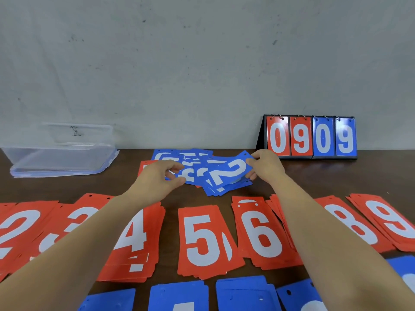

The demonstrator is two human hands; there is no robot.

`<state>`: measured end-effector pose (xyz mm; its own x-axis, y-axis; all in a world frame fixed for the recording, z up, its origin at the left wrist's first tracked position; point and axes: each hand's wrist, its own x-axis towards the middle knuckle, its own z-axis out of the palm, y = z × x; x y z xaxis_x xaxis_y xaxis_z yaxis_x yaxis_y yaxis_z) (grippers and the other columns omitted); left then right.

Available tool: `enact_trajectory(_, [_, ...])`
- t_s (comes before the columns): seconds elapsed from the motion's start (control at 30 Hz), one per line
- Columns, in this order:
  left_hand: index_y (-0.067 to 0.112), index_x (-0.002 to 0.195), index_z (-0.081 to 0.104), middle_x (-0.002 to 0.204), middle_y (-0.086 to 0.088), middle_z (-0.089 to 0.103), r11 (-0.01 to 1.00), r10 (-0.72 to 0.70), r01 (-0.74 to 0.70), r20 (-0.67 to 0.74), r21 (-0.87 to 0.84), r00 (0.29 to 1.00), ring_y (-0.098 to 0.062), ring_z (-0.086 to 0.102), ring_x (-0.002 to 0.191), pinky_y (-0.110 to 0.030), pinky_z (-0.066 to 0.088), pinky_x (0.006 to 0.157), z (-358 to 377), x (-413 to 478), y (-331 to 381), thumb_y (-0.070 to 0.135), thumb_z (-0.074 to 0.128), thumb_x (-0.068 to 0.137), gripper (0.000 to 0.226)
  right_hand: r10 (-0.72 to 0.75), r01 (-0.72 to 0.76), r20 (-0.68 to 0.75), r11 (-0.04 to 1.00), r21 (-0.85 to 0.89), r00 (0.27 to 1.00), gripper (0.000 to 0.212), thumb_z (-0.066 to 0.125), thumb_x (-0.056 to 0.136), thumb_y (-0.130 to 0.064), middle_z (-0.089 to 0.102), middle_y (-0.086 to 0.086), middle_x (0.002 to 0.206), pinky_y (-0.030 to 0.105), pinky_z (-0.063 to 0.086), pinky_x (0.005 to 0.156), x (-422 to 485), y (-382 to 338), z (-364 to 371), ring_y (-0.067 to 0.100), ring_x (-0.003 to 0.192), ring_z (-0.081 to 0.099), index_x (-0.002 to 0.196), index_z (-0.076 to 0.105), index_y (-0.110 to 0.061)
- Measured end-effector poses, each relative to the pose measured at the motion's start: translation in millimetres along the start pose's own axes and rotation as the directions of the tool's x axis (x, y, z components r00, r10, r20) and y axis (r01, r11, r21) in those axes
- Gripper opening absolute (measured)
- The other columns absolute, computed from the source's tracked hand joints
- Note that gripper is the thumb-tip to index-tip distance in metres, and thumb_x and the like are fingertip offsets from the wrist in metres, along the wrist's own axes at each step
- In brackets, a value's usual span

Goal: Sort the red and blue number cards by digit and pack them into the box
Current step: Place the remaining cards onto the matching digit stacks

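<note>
A loose heap of blue number cards (179, 157) lies at the far middle of the dark table. My right hand (266, 166) pinches the far end of a blue 2 card (229, 172) on top of the heap. My left hand (159, 176) rests on the heap's left side, fingers curled on a blue card there. Nearer me, red piles lie in a row: 2 (20, 227), 3 (74, 221), 4 (137, 243), 5 (202, 239), 6 (260, 234), 8 (350, 223), 9 (390, 218). My arms cover part of them. The clear plastic box (60, 151) stands at the far left.
A flip scoreboard (311, 136) showing 0 9 0 9 stands against the wall at the far right. Blue card piles (179, 297) lie along the table's near edge, cut off by the frame. A grey wall backs the table.
</note>
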<state>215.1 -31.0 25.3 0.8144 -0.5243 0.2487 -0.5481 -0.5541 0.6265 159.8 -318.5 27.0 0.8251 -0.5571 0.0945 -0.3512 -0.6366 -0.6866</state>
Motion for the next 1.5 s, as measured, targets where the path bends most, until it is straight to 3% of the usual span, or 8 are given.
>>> enact_trajectory(0.13, [0.020,0.127,0.061,0.120,0.008,0.062,0.975,-0.070,0.053,-0.070,-0.216,0.995,-0.003,0.058,0.107,-0.020,0.043,0.093,3.4,9.6,10.7,0.032,0.071,0.088,0.042,-0.059,0.045,0.021,0.906,0.421,0.998,0.011,0.057,0.097,-0.015,0.067,0.011,0.073,0.015,0.043,0.045,-11.4,-29.0,-17.3,0.005,0.045,0.062,0.096,0.062,-0.005])
enact_trajectory(0.43, [0.010,0.107,0.072,0.101,-0.007,0.075,0.734,-0.335,0.333,0.111,-0.592,0.936,-0.026,0.071,0.093,-0.039,0.056,0.089,8.2,26.8,19.8,0.018,0.071,0.089,0.020,-0.185,0.064,0.229,0.891,0.450,0.956,0.035,0.065,0.089,-0.039,0.072,0.003,0.082,0.021,0.041,0.061,-14.2,-70.9,-11.4,0.010,0.068,0.063,0.105,0.068,-0.008])
enact_trajectory(0.6, [0.015,0.103,0.067,0.102,-0.008,0.073,0.633,-0.484,0.383,0.042,-0.672,0.874,-0.025,0.071,0.091,-0.041,0.057,0.084,4.4,24.3,-2.4,0.022,0.074,0.086,0.019,0.236,-0.170,0.103,0.886,-0.431,0.966,0.097,0.067,0.065,-0.076,0.045,0.014,0.141,0.045,0.036,0.105,-5.2,-4.6,4.7,0.032,0.132,0.038,0.134,0.047,-0.010])
enact_trajectory(0.67, [0.015,0.104,0.066,0.100,-0.007,0.073,0.591,-0.508,0.381,0.039,-0.711,0.861,-0.024,0.071,0.089,-0.038,0.058,0.076,4.1,23.3,-7.8,0.021,0.073,0.087,0.020,0.253,-0.176,0.095,0.854,-0.489,0.963,0.107,0.067,0.061,-0.080,0.034,0.014,0.147,0.045,0.031,0.106,-7.8,7.5,11.3,0.032,0.135,0.030,0.140,0.038,-0.013])
enact_trajectory(0.83, [0.015,0.109,0.063,0.101,-0.006,0.072,0.535,-0.538,0.373,0.035,-0.758,0.842,-0.024,0.071,0.091,-0.042,0.058,0.083,6.6,21.6,-10.2,0.023,0.073,0.087,0.025,0.250,-0.215,0.070,0.921,-0.324,0.966,0.094,0.078,0.066,-0.062,0.041,0.012,0.140,0.043,0.032,0.102,2.5,12.7,14.0,0.030,0.132,0.034,0.137,0.038,-0.014])
enact_trajectory(1.03, [0.017,0.117,0.061,0.107,-0.007,0.071,0.549,-0.542,0.375,0.024,-0.747,0.840,-0.025,0.071,0.095,-0.048,0.056,0.091,5.0,21.3,-9.4,0.027,0.074,0.085,0.036,0.208,-0.209,-0.030,0.977,-0.041,0.978,0.021,0.070,0.085,-0.033,0.061,0.002,0.103,0.039,0.032,0.095,10.6,27.0,17.0,0.025,0.109,0.052,0.094,0.058,-0.019])
enact_trajectory(1.23, [0.019,0.116,0.058,0.109,-0.005,0.069,0.577,-0.553,0.351,-0.037,-0.737,0.833,-0.024,0.070,0.097,-0.048,0.056,0.090,2.5,27.7,-7.9,0.032,0.073,0.085,0.036,0.120,-0.066,-0.062,0.831,0.553,0.991,0.024,0.057,0.096,-0.018,0.063,0.005,0.080,0.029,0.042,0.078,6.7,-5.3,-16.4,0.016,0.073,0.058,0.072,0.054,-0.015])
enact_trajectory(1.5, [0.020,0.098,0.059,0.096,-0.002,0.069,0.532,-0.563,0.331,-0.034,-0.779,0.826,-0.024,0.069,0.093,-0.046,0.056,0.089,5.7,27.4,-4.7,0.027,0.069,0.090,0.015,0.000,0.011,-0.021,0.837,0.547,1.000,0.027,0.054,0.098,-0.017,0.061,0.005,0.068,0.027,0.052,0.067,9.3,-52.3,-12.1,0.013,0.059,0.059,0.074,0.057,-0.006])
